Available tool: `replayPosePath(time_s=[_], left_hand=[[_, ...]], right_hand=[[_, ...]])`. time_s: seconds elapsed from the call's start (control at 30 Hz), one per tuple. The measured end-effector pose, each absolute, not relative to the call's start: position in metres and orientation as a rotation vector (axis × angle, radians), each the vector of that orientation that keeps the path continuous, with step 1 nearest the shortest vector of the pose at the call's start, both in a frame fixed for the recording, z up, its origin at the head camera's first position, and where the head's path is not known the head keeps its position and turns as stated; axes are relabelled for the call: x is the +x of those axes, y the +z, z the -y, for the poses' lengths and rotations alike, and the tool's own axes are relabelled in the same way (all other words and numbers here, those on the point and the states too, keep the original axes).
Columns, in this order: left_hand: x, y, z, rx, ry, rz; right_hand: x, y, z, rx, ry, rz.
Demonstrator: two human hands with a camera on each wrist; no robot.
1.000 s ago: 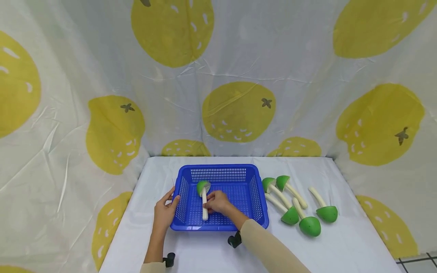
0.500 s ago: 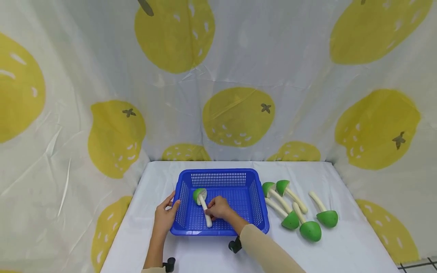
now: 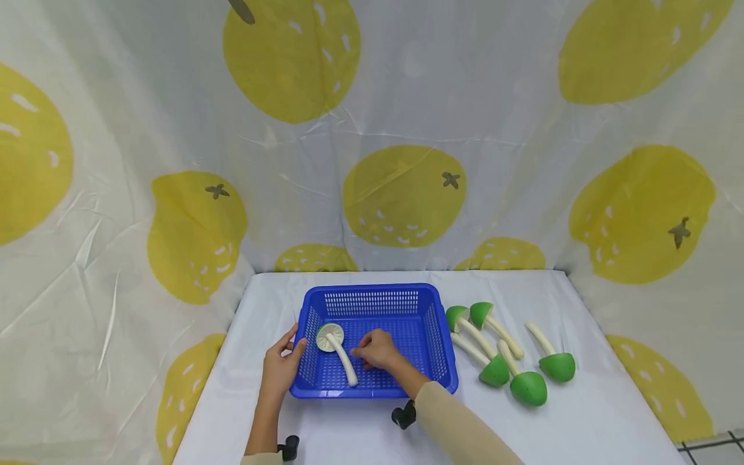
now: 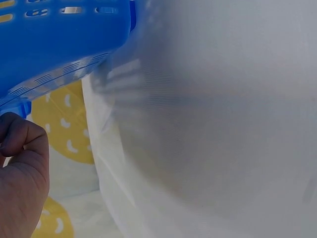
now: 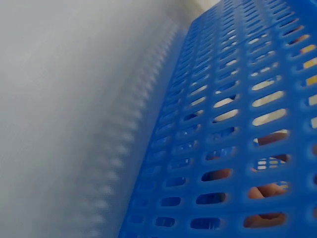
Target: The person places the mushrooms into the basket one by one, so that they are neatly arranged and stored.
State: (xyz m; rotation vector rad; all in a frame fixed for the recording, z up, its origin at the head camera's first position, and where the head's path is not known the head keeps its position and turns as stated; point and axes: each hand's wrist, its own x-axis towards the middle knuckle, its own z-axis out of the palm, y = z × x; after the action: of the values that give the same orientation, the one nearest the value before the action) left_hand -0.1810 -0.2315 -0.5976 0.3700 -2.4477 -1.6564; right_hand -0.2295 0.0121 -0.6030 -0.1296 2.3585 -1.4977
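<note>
A toy mushroom [image 3: 343, 357] with a pale stem and green-edged cap lies in the left part of a blue plastic basket [image 3: 374, 392], its pale underside facing up. My right hand [image 3: 380, 352] is inside the basket just right of the stem, fingers loosely bent and holding nothing; a narrow gap seems to separate them from it. With my left hand [image 3: 280, 368] I grip the basket's left rim. The left wrist view catches part of that hand [image 4: 22, 168] under the basket's edge [image 4: 54, 49]. Through the slotted basket wall [image 5: 233, 124], the right wrist view shows bits of fingers.
Several more green-capped mushrooms [image 3: 529, 387] lie loose on the white-covered table [image 3: 587, 420], to the basket's right. A lemon-printed cloth [image 3: 407, 194] hangs behind and along both sides. Small black devices [image 3: 403, 415] sit at the wrists.
The mushroom's cap has shifted left and toward me, its stem now slanting and its underside turned up. My right fingers have let go of the stem. My left hand stays at the rim.
</note>
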Motion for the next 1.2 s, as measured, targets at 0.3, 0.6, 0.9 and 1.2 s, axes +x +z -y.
replayPosePath(time_s=[0.3,0.6,0.9,1.2], left_hand=[[-0.183,-0.598,0.23,0.37,-1.695,2.435],[-0.181,-0.597,0.23,0.385,-1.683,2.441],[-0.182,-0.595,0.231,0.391,-1.682,2.447],[-0.181,-0.595,0.231,0.388,-1.672,2.451]], right_hand=[[-0.232,-0.595,-0.039,-0.157,-1.494,-2.46],[-0.236,-0.593,-0.077,-0.084,-1.597,-2.386],[-0.241,-0.587,-0.099,-0.103,-1.721,-2.38],[-0.24,-0.577,-0.114,-0.147,-1.681,-2.483]])
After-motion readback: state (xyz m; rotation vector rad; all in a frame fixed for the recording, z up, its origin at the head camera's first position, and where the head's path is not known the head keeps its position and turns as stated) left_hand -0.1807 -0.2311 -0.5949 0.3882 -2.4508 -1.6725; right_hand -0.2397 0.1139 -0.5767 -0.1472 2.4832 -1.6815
